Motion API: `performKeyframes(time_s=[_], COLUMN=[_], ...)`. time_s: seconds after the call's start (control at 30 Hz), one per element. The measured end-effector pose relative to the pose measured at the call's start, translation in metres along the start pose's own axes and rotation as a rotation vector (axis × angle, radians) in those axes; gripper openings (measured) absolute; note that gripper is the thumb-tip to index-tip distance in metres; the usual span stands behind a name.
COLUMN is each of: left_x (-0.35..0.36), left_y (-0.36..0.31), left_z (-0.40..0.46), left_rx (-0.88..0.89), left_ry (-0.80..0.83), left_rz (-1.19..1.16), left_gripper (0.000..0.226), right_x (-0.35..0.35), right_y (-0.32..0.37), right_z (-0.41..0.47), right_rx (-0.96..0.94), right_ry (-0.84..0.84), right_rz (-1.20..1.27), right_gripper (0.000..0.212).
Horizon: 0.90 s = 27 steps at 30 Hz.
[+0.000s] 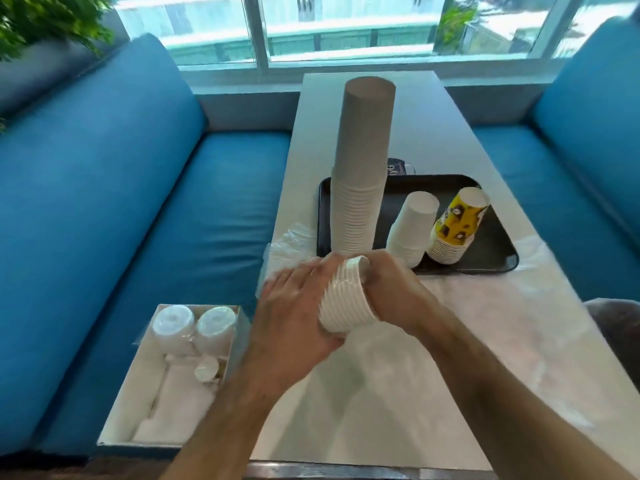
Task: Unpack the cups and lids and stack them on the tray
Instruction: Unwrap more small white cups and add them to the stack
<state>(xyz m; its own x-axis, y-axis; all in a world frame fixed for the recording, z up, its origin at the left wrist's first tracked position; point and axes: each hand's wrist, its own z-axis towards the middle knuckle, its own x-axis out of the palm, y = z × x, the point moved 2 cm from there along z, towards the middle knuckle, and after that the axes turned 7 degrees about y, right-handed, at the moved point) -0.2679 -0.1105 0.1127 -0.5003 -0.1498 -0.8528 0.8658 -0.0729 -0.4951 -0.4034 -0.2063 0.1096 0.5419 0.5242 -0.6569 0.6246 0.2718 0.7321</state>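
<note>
Both hands hold a short stack of white cups [346,299] tilted above the white worktop [450,341], just in front of the black tray [491,251]. The left hand [294,313] wraps its grip around the stack's left side and lower end; the right hand [391,289] closes its grip on the right side and upper end. On the tray stand three inverted stacks: a tall grey stack [363,161], a short white stack [412,226] and a yellow patterned stack [457,226]. A box [173,372] holding lids [173,322] rests on the blue seat [138,237], left of the worktop.
</note>
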Motion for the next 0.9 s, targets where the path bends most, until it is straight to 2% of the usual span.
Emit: performKeyframes(time_s=[0.07,0.17,0.3,0.43,0.53,0.63,0.9], left_x=[0.005,0.014,0.029,0.044,0.053,0.057,0.064], left_y=[-0.016,-0.037,-0.058,-0.067,-0.072,-0.075,-0.094], left_z=[0.007,0.014,0.022,0.021,0.018,0.014,0.006], left_rx=[0.039,0.086,0.057,-0.039,-0.078,-0.097,-0.086], left_ry=[0.019,0.025,0.066,0.091,0.078,0.054,0.031], left_rz=[-0.028,0.008,0.006,-0.100,-0.178,-0.214,-0.217], left_gripper=[0.103,0.113,0.115,0.111,0.109,0.108,0.108], right_x=[-0.013,-0.035,-0.062,-0.089,-0.104,-0.116,-0.127], right_y=[-0.005,-0.010,-0.020,-0.027,-0.040,-0.047,-0.067], right_z=[-0.002,-0.011,-0.024,-0.029,-0.030,-0.032,-0.015], right_rx=[0.000,0.021,-0.022,-0.217,-0.385,-0.464,-0.226], right_ry=[0.044,0.087,0.068,-0.117,-0.151,-0.226,-0.277], right_rz=[-0.067,-0.214,-0.271,-0.250,-0.296,-0.290,-0.041], right_gripper=[0.018,0.026,0.022,0.020,0.014,0.013,0.007])
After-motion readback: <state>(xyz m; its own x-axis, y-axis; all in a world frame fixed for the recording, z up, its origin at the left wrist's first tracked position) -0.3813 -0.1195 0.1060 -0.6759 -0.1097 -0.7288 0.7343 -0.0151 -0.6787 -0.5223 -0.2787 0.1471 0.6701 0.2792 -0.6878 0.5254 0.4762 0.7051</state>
